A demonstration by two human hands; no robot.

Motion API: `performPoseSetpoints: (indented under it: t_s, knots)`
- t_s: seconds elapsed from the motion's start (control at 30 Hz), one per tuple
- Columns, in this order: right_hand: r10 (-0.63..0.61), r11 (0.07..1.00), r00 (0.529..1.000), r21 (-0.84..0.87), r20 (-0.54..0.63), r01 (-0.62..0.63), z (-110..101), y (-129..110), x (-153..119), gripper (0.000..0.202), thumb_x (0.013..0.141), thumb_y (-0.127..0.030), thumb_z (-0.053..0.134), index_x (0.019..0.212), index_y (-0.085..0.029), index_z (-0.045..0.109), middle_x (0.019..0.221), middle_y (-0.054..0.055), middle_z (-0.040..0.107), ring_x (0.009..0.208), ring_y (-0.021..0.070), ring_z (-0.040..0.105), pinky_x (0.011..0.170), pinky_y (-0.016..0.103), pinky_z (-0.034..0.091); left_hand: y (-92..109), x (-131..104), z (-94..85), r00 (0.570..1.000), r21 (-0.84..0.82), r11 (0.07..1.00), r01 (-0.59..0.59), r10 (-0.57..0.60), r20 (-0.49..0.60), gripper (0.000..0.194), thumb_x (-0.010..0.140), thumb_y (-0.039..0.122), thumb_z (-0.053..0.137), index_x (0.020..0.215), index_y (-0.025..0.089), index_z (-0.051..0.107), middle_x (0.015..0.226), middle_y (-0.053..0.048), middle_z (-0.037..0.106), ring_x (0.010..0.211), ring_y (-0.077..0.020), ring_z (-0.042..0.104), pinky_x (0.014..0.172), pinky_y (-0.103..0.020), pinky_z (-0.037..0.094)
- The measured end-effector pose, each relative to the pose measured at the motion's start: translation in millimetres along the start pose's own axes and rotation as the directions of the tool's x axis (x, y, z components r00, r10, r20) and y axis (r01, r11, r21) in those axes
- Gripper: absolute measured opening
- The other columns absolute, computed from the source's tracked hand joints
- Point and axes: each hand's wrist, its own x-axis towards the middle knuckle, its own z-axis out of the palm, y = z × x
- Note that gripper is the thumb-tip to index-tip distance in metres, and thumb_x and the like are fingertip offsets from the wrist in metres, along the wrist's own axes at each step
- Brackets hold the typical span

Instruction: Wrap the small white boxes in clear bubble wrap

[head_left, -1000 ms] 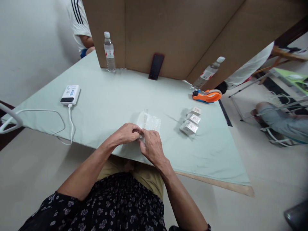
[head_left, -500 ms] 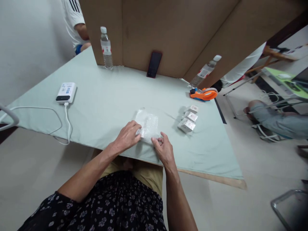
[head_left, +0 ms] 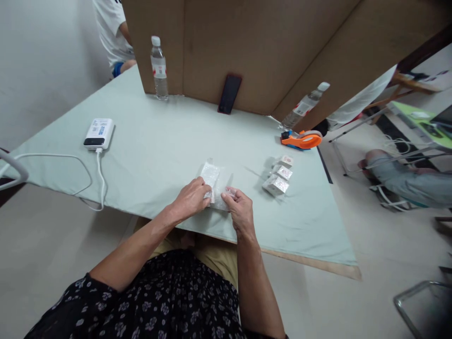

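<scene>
A sheet of clear bubble wrap (head_left: 211,173) lies near the front edge of the table, between my hands. My left hand (head_left: 195,195) is closed on its left part, thumb and fingers pressed together. The right edge of the wrap is pinched between the thumb and fingers of my right hand (head_left: 238,202), slightly raised. Whether anything lies inside the wrap is hard to make out. Several small white boxes (head_left: 278,183) stand in a row to the right of my right hand, with what looks like clear wrap around them.
On the pale green tabletop (head_left: 158,141) are a white power bank (head_left: 99,133) with a cable, an orange tape dispenser (head_left: 302,140), a phone (head_left: 229,94) and two bottles (head_left: 160,75) against a cardboard screen (head_left: 233,42). Other people sit at left and right.
My right hand has closed on the wrap's right edge and lifted it a little. My left hand stays on the left part. The view has shifted slightly.
</scene>
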Motion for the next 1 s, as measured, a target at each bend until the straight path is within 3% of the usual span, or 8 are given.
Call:
performPoseSetpoints:
  t_s: [0.13,0.33,0.43,0.57,0.7,0.8,0.9,1.0]
  knots:
    - [-0.082,0.989,0.994,-0.114,0.072,0.09,15.7,-9.4,-0.3,0.036,0.07,-0.043,0.07,0.092,-0.015,0.071,0.073,0.002,0.07,0.063,0.0161,0.06,0.056,0.027,0.049,2.5,1.7,1.4,1.0,-0.014,0.999,0.031,-0.031,0.002,0.017,0.087,0.019,0.056,0.099,0.016,0.068,0.105,-0.01,0.058,0.095,-0.0218,0.061,0.088,-0.035,0.051]
    - [-0.201,0.895,0.966,-0.372,0.16,0.248,28.2,-13.4,-1.9,0.03,0.078,-0.036,0.06,0.095,-0.016,0.074,0.081,0.006,0.075,0.072,0.0201,0.067,0.072,0.032,0.054,-3.6,2.6,6.9,0.999,-0.132,0.991,0.02,-0.024,-0.028,0.017,0.087,0.019,0.054,0.098,0.016,0.066,0.101,-0.01,0.061,0.097,-0.024,0.061,0.09,-0.039,0.051]
    - [-0.206,0.844,0.946,-0.445,0.25,0.301,26.6,-19.0,-6.2,0.035,0.084,-0.031,0.055,0.111,-0.017,0.072,0.095,0.008,0.077,0.084,0.0214,0.07,0.082,0.034,0.055,-10.3,0.5,11.5,0.994,-0.264,0.965,-0.012,-0.017,-0.11,0.037,0.082,0.019,0.057,0.119,0.015,0.06,0.109,-0.011,0.063,0.099,-0.0234,0.06,0.092,-0.04,0.051]
    - [-0.185,0.769,0.909,-0.522,0.373,0.37,22.6,-26.1,-8.7,0.046,0.087,-0.018,0.044,0.129,-0.017,0.063,0.109,0.009,0.075,0.091,0.0196,0.069,0.09,0.035,0.053,-15.6,-2.3,15.7,0.986,-0.528,0.847,0.071,-0.139,-0.09,0.07,0.074,0.018,0.062,0.141,0.013,0.043,0.116,-0.01,0.062,0.075,-0.0138,0.058,0.077,-0.032,0.053]
    - [-0.175,0.715,0.877,-0.554,0.448,0.426,18.7,-29.0,-2.3,0.054,0.084,-0.014,0.044,0.136,-0.018,0.058,0.111,0.009,0.073,0.088,0.0186,0.067,0.09,0.035,0.052,-14.9,-1.6,20.1,0.969,-0.585,0.806,0.089,-0.205,-0.136,0.059,0.079,0.028,0.063,0.135,0.014,0.051,0.108,-0.007,0.064,0.078,-0.0148,0.059,0.079,-0.033,0.052]
    - [-0.136,0.807,0.858,-0.447,0.496,0.386,16.7,-28.4,4.6,0.054,0.083,-0.017,0.042,0.135,-0.02,0.058,0.107,0.006,0.072,0.067,0.0132,0.062,0.076,0.031,0.054,-14.2,-0.1,25.7,0.966,-0.529,0.848,0.026,-0.157,-0.203,0.052,0.078,0.018,0.059,0.13,0.016,0.055,0.11,-0.008,0.064,0.096,-0.0194,0.061,0.089,-0.036,0.051]
    - [-0.137,0.908,0.888,-0.303,0.44,0.29,14.6,-23.5,8.5,0.049,0.083,-0.024,0.045,0.13,-0.019,0.06,0.106,0.005,0.071,0.055,0.0096,0.056,0.062,0.027,0.052,-14.3,0.9,31.6,0.959,-0.504,0.864,0.012,-0.152,-0.238,0.059,0.075,0.011,0.056,0.134,0.016,0.052,0.116,-0.009,0.064,0.105,-0.0208,0.06,0.096,-0.037,0.05]
    - [-0.241,0.902,0.943,-0.307,0.229,0.305,12.7,-15.0,10.4,0.043,0.083,-0.031,0.053,0.122,-0.017,0.064,0.1,0.006,0.071,0.06,0.0114,0.056,0.063,0.028,0.051,-14.3,1.1,35.2,0.958,-0.472,0.882,0.015,-0.148,-0.246,0.061,0.075,0.011,0.056,0.136,0.014,0.05,0.115,-0.009,0.063,0.105,-0.021,0.061,0.097,-0.038,0.05]
